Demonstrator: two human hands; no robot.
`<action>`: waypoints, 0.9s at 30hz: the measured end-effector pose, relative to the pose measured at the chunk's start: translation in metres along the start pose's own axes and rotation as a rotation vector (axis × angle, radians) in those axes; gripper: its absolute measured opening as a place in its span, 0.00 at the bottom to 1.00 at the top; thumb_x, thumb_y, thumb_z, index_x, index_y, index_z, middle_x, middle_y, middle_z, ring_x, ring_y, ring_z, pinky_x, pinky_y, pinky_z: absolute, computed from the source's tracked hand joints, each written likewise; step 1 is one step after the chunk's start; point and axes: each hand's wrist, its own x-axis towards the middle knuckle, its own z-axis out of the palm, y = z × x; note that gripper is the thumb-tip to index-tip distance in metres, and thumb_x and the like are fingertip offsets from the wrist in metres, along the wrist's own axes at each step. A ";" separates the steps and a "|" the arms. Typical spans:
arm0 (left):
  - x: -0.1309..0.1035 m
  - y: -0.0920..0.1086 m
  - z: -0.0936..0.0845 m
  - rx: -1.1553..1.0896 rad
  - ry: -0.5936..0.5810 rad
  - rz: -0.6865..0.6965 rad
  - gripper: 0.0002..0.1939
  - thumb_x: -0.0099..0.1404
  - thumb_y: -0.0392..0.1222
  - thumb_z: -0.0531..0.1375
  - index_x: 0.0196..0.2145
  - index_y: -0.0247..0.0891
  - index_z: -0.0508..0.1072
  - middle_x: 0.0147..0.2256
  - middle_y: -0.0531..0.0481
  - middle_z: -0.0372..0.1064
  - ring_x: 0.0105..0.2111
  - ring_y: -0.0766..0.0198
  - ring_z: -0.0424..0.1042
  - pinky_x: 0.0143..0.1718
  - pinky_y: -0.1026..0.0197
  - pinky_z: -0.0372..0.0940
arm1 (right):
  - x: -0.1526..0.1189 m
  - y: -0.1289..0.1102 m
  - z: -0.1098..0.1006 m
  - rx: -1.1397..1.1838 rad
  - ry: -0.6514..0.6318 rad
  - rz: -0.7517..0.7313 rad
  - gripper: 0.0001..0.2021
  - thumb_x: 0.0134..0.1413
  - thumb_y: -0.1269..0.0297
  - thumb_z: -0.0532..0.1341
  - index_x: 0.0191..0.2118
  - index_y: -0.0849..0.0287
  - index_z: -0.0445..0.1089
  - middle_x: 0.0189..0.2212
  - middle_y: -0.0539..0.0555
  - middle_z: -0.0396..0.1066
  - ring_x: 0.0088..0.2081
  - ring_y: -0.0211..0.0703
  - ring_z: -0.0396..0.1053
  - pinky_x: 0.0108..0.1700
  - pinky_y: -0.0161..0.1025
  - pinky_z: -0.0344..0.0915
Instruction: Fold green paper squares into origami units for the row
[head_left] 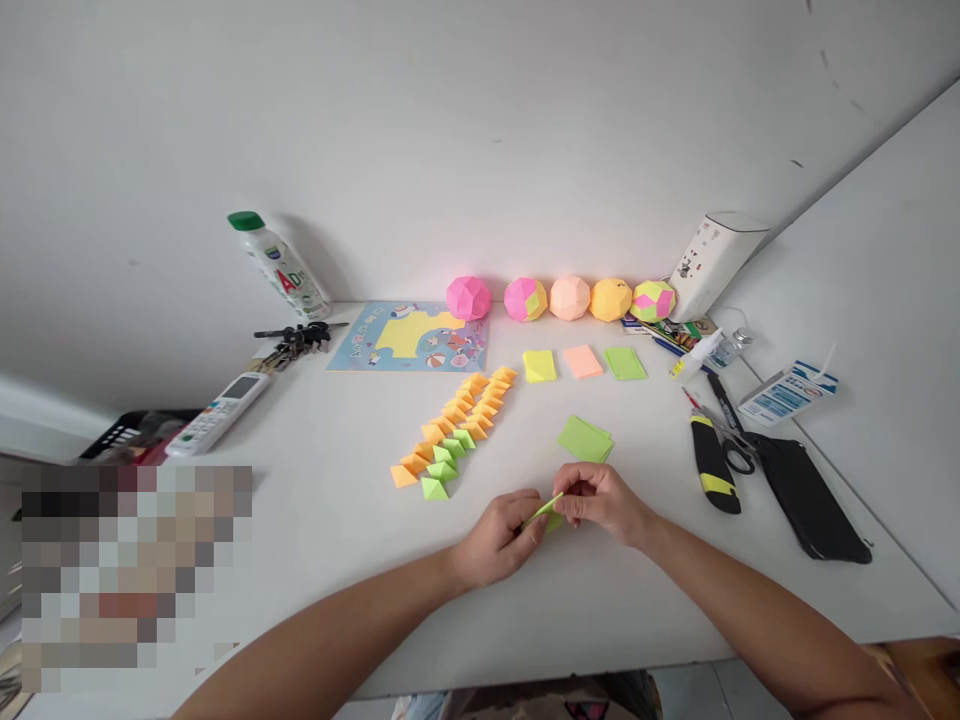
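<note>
Near the front middle of the white table, my left hand and my right hand meet over a small folded piece of green paper. Both hands are closed, with fingers pinching its two ends. Just beyond my right hand lies a loose stack of green paper squares. To the left run two slanting rows of folded paper units, orange ones and several green ones at the near end. Farther back lie small pads of yellow, peach and green paper.
Several faceted paper balls line the wall beside a white box. A patterned board, bottle, keys and remote occupy the left. Rightward are a cutter, scissors, glue bottle and black pouch.
</note>
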 end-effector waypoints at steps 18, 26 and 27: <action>-0.001 -0.002 0.001 -0.020 0.009 -0.016 0.18 0.67 0.43 0.45 0.29 0.34 0.69 0.24 0.52 0.53 0.24 0.67 0.55 0.27 0.64 0.56 | 0.001 0.001 0.000 0.091 -0.003 0.022 0.05 0.43 0.69 0.68 0.26 0.62 0.71 0.22 0.47 0.66 0.18 0.29 0.61 0.22 0.30 0.59; 0.000 -0.004 0.003 -0.045 0.017 -0.031 0.16 0.67 0.43 0.45 0.27 0.35 0.65 0.24 0.53 0.52 0.24 0.68 0.54 0.27 0.64 0.55 | 0.001 0.002 0.002 0.084 0.014 -0.009 0.05 0.45 0.67 0.67 0.24 0.61 0.71 0.21 0.46 0.65 0.18 0.29 0.60 0.21 0.31 0.58; 0.000 -0.003 0.002 -0.050 0.018 -0.041 0.16 0.67 0.43 0.45 0.27 0.35 0.65 0.24 0.53 0.52 0.24 0.68 0.54 0.27 0.64 0.55 | 0.001 0.002 0.002 0.073 0.019 -0.019 0.06 0.45 0.66 0.67 0.24 0.61 0.71 0.20 0.46 0.64 0.18 0.30 0.60 0.21 0.31 0.58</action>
